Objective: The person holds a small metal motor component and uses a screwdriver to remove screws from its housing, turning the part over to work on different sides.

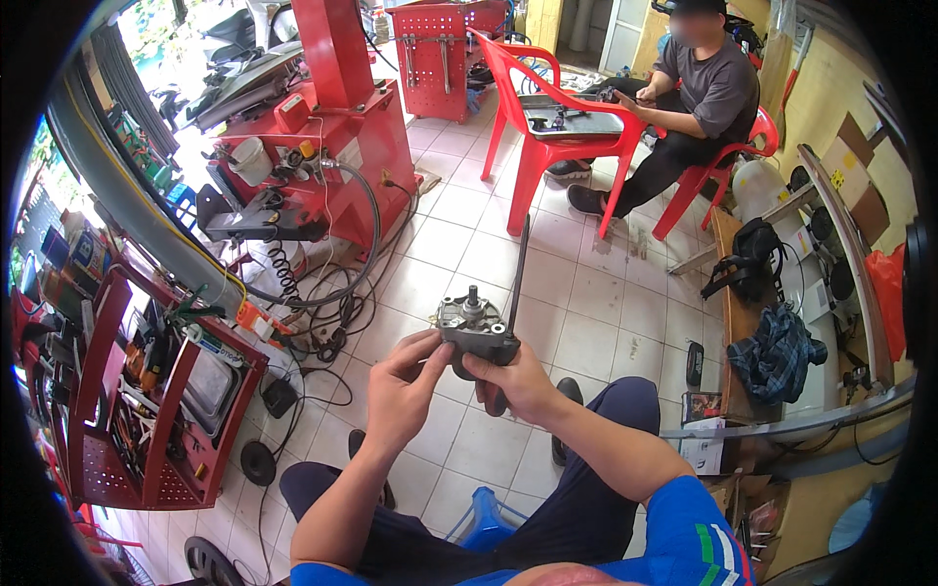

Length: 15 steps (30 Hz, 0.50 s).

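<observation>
Above my lap, both hands hold a grey cast-metal motor unit [476,327] with a short shaft sticking up from its top and a darker body below. My left hand [412,363] pinches its left side between thumb and fingers. Around its lower right side closes my right hand [518,379], thumb pressed against the dark body. A long dark rod [520,278], like a screwdriver blade, rises from beside the right hand, leaning slightly right. Its lower end is hidden by the unit and fingers.
A red tool cart [210,459] stands left, with cables [337,322] on the tiles by a red machine [362,166]. Ahead, a red chair [576,156] bears a metal tray [576,122]; a seated person [718,83] works beyond it. On the right is a wooden bench [738,342].
</observation>
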Available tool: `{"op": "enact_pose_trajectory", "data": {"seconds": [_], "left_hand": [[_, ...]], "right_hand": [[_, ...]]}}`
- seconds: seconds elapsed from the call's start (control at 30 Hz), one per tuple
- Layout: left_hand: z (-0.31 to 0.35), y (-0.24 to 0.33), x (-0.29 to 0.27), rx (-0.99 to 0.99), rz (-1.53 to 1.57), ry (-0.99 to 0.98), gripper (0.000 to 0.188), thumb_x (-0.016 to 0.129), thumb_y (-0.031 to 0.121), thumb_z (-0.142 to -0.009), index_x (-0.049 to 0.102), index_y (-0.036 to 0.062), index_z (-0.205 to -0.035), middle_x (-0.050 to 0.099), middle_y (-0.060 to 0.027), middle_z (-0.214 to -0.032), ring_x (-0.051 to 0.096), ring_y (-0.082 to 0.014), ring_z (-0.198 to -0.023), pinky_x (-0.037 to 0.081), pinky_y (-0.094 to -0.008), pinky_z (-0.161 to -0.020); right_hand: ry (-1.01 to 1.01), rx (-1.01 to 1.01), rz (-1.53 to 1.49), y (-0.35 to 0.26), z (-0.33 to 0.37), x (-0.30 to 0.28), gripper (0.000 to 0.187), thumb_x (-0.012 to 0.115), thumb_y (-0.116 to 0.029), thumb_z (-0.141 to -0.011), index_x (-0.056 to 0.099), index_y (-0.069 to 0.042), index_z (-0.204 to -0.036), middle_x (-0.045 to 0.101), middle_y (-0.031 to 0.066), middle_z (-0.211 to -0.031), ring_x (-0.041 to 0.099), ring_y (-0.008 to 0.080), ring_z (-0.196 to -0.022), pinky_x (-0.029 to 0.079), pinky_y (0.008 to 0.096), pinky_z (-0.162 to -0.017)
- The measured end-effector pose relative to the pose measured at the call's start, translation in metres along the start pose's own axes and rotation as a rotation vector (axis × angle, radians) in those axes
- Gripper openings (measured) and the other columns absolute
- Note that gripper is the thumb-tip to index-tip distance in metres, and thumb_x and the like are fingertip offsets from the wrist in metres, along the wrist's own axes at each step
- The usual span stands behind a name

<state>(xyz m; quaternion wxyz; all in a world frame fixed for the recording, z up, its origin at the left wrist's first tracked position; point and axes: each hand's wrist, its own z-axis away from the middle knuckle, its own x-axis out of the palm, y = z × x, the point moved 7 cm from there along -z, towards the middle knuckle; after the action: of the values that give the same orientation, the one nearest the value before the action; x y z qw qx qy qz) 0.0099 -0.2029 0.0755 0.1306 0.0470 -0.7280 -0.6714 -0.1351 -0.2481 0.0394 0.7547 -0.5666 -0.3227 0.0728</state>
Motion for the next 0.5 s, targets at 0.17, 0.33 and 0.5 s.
{"op": "enact_pose_trajectory", "data": {"seconds": [0.17,0.33,0.5], "left_hand": [[-0.0017,-0.0052,-0.0033,0.004,0.028,-0.039,0.026,0.074,0.007,-0.088,0.069,-0.0058,-0.110,0.068,-0.0136,-0.113,0.066,-0.0149,-0.096,0.052,-0.0263,-0.085],[-0.0030,-0.0028,-0.0018,0.014,-0.033,-0.013,0.025,0.076,0.005,-0.086,0.070,-0.0051,-0.108,0.069,-0.0123,-0.111,0.066,-0.0142,-0.095,0.052,-0.0266,-0.084],[-0.0009,-0.0050,-0.0070,-0.028,0.009,-0.017,0.030,0.075,0.007,-0.087,0.068,-0.0051,-0.113,0.069,-0.0116,-0.111,0.065,-0.0147,-0.098,0.052,-0.0274,-0.086]], "right_hand": [[-0.021,0.008,-0.036,0.0011,0.0015,0.0044,0.037,0.076,-0.021,-0.088,0.055,-0.005,-0.115,0.064,0.0044,-0.086,0.058,0.0111,-0.055,0.049,0.0247,-0.046],[-0.019,0.007,-0.005,0.0009,-0.0005,0.0026,0.036,0.076,-0.020,-0.088,0.055,-0.005,-0.113,0.064,0.0042,-0.086,0.058,0.0111,-0.055,0.049,0.0249,-0.046],[-0.020,0.012,-0.022,0.0024,0.0005,0.0055,0.036,0.076,-0.020,-0.088,0.055,-0.005,-0.113,0.064,0.0048,-0.086,0.058,0.0116,-0.055,0.049,0.0250,-0.046]]}}
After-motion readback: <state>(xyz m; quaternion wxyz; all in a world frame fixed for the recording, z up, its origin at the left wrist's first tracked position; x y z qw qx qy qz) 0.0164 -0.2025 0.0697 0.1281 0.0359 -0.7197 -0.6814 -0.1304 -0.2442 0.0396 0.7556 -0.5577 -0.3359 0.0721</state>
